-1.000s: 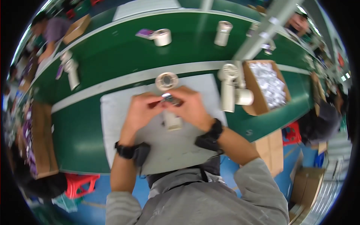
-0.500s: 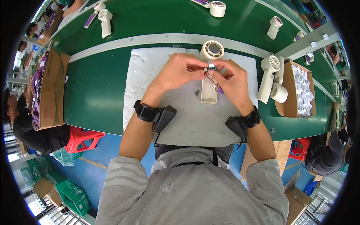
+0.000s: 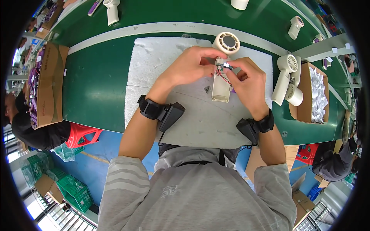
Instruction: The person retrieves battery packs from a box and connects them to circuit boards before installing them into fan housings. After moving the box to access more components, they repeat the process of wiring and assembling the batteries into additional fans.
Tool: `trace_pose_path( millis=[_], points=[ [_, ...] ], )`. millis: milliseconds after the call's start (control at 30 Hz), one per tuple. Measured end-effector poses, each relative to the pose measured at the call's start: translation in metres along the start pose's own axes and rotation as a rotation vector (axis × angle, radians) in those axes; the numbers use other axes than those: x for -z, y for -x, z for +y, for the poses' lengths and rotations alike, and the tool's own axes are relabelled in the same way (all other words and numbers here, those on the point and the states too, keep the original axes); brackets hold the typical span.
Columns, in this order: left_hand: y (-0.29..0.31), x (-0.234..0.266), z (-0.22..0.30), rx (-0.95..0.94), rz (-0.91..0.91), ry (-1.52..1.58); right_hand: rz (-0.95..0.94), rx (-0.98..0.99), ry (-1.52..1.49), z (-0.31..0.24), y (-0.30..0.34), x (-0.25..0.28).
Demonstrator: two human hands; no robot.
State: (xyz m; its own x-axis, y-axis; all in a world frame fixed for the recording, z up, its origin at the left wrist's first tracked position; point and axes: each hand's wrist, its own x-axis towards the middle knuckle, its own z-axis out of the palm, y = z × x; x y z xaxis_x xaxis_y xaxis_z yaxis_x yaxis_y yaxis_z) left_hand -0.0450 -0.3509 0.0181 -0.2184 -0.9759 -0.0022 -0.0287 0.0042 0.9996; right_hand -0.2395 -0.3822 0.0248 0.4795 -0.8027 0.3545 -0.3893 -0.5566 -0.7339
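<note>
A small circuit board point(image 3: 223, 67) with thin red and black wires is pinched between the thumb and fingers of my right hand point(image 3: 249, 81). My left hand point(image 3: 189, 66) is beside it, thumb and forefinger parted, nothing seen between them. Beneath the board lies a cream handheld fan point(image 3: 226, 43), its round head pointing away from me and its handle shell point(image 3: 221, 92) opened, hollow side up. The wires run down from the board toward a purple piece point(image 3: 232, 91), mostly covered by my right hand.
The fan lies on a white foam sheet point(image 3: 148, 65) on the green table. At right are cream fans point(image 3: 286, 75) and a carton point(image 3: 303, 92) of white folded pieces. A carton point(image 3: 52, 84) with purple parts stands left. Other fans point(image 3: 111, 11) lie beyond the divider.
My left thumb and forefinger have spread apart from the board, while my right hand keeps hold of it. The whole view has shifted slightly, so the fan appears higher and further right.
</note>
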Motion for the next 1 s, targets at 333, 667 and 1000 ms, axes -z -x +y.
trace_pose_path(
  millis=[333,667,1000],
  points=[
    [-0.001,0.0,-0.003,-0.012,-0.021,0.061,0.035,0.06,0.109,-0.004,0.003,0.001],
    [-0.008,-0.006,-0.01,-0.041,0.102,0.017,0.009,0.059,0.187,-0.005,-0.001,0.004],
    [-0.013,-0.001,-0.027,-0.317,0.048,-0.391,-0.235,-0.177,-0.004,0.023,-0.002,0.012]
  ],
)
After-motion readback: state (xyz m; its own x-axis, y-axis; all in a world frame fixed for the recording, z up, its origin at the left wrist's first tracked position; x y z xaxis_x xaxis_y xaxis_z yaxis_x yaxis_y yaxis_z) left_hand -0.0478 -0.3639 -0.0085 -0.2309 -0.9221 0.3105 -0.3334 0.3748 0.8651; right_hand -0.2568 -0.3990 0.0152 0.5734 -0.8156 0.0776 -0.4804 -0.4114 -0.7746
